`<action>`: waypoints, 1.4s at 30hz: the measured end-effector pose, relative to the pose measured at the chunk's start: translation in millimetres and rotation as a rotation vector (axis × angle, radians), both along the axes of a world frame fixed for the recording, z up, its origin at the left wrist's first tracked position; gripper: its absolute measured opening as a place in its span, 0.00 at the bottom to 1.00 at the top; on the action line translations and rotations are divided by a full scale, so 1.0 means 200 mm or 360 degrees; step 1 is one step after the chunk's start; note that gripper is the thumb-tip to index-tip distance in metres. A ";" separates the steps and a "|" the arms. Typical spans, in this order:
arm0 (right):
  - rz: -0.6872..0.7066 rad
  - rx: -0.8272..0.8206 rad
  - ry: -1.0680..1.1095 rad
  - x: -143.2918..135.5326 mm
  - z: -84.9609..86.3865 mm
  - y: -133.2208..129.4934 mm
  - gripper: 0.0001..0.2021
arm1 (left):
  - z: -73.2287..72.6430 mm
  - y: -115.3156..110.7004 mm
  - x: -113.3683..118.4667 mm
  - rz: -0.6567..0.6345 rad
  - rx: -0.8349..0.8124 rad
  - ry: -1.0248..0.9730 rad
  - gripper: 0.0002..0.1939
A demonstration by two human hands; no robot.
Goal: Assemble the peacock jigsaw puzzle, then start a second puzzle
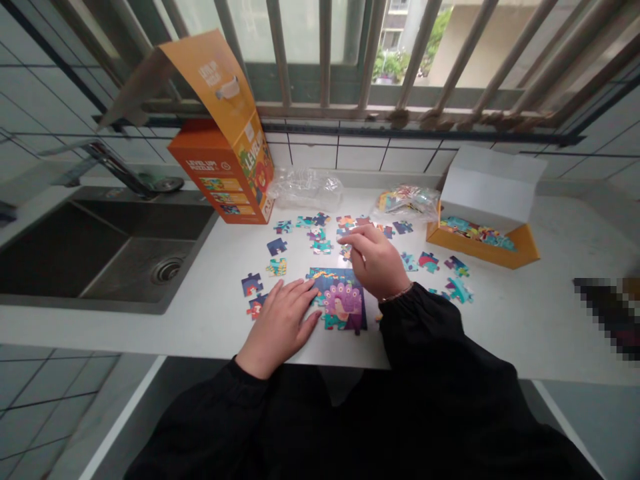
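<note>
Close to the counter's front edge lies a partly joined jigsaw puzzle [343, 303] with a purple peacock on dark blue. My left hand [285, 319] rests flat at its left side, fingers spread, fingertips on or beside its left edge. Over its upper right is my right hand [377, 260], index finger stretched left above loose pieces and the other fingers curled; no piece shows in it. Loose puzzle pieces lie around: a dark blue piece [277, 247], a teal piece [323, 247], a red and green piece [429, 262], and several others. My right hand hides some of them.
An orange puzzle box [227, 180] stands open at the back left, beside a sink [125, 308]. Crumpled clear plastic [306, 189] and a bag of pieces [406, 202] lie along the wall. At right sits an open yellow box [485, 252] holding pieces. Window bars rise behind.
</note>
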State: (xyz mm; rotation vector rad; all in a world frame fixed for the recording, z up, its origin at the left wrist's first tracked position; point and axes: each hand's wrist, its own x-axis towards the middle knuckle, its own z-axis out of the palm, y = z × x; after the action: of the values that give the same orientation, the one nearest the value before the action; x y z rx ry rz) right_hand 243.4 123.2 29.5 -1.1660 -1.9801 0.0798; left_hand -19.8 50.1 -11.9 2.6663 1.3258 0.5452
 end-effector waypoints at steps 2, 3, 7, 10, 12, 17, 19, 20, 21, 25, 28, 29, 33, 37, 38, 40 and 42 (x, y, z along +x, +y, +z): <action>-0.0202 0.0062 0.0092 0.09 0.09 -0.07 0.16 | 0.00 0.00 0.00 -0.0018 0.0006 -0.0010 0.23; -0.0295 0.0083 0.0109 0.15 0.13 -0.12 0.15 | 0.00 0.00 -0.01 -0.0032 0.0013 -0.0016 0.23; -0.0581 -0.0010 0.0026 0.36 0.18 -0.35 0.12 | 0.00 0.00 -0.02 -0.0111 0.0039 -0.0025 0.25; -0.0662 -0.0126 -0.0114 0.47 0.11 -0.53 0.11 | -0.01 0.01 -0.03 -0.0171 0.0103 -0.0061 0.22; -0.0647 -0.0191 -0.0165 0.50 0.02 -0.65 0.11 | 0.00 0.00 -0.03 -0.0186 0.0155 -0.0098 0.18; -0.0599 -0.0193 -0.0071 0.43 -0.24 -0.85 0.13 | 0.03 -0.13 0.02 -0.0340 0.0162 -0.0183 0.19; -0.0618 -0.0144 -0.0055 0.39 -0.31 -0.89 0.14 | 0.04 -0.19 0.07 -0.0445 0.0134 -0.0192 0.20; -0.0615 -0.0144 -0.0066 0.37 -0.32 -0.90 0.15 | 0.04 -0.22 0.09 -0.0488 0.0136 -0.0170 0.21; -0.0604 -0.0157 -0.0094 0.36 -0.33 -0.90 0.14 | 0.04 -0.24 0.12 -0.0518 0.0151 -0.0138 0.22; -0.0478 -0.0269 -0.0248 0.35 -0.30 -0.88 0.11 | 0.03 -0.26 0.19 -0.0519 0.0210 -0.0031 0.25; -0.0370 -0.0284 -0.0308 0.36 -0.28 -0.88 0.10 | 0.02 -0.26 0.19 -0.0494 0.0228 -0.0031 0.25; -0.0347 -0.0278 -0.0310 0.36 -0.28 -0.88 0.09 | 0.01 -0.26 0.19 -0.0487 0.0255 -0.0050 0.24; -0.0283 -0.0244 -0.0291 0.37 -0.29 -0.91 0.09 | -0.02 -0.28 0.16 -0.0451 0.0411 -0.0257 0.10; -0.0179 -0.0199 -0.0298 0.38 -0.31 -0.96 0.15 | -0.04 -0.30 0.14 -0.0477 0.0412 -0.0359 0.02; -0.0147 -0.0177 -0.0304 0.38 -0.32 -0.97 0.16 | -0.04 -0.30 0.14 -0.0482 0.0408 -0.0360 0.04; -0.0100 -0.0142 -0.0320 0.38 -0.33 -0.99 0.18 | -0.04 -0.31 0.15 -0.0466 0.0429 -0.0361 0.04; -0.0083 -0.0135 -0.0328 0.37 -0.34 -1.01 0.17 | -0.04 -0.31 0.17 -0.0368 0.0465 -0.0373 0.04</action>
State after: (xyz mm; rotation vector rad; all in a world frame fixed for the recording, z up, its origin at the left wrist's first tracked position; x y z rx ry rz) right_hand 317.2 -79.6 -37.7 -1.3253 -2.1416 0.0172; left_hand 13.4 -10.9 -20.5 2.8143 0.9207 1.0510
